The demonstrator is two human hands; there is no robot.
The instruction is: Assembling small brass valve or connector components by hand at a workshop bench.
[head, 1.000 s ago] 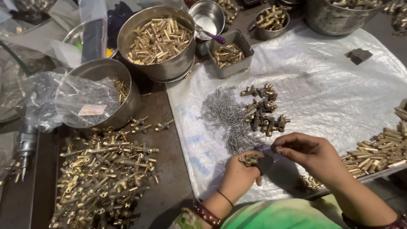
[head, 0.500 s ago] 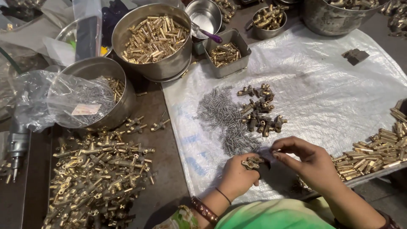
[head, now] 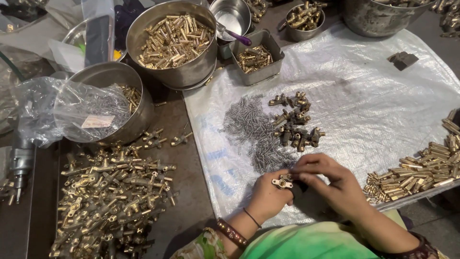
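My left hand point(head: 266, 195) holds a small brass valve body point(head: 282, 182) low over the white plastic sheet point(head: 383, 105). My right hand point(head: 330, 184) meets it from the right, its fingertips pinched on the same fitting. Just beyond the hands lies a heap of small grey metal springs point(head: 251, 132), and beside it a cluster of dark brass fittings point(head: 296, 122). What the right fingertips pinch against the fitting is too small to make out.
A big pile of brass valve bodies point(head: 108, 192) covers the dark table on the left. Brass pins point(head: 421, 168) lie in a row at the right. Behind stand a steel pot of brass tubes point(head: 175, 41), a bag-covered bowl point(head: 112, 103) and a square tin point(head: 255, 56).
My right hand has closed in leftward onto the fitting in my left hand. The view has shifted slightly.
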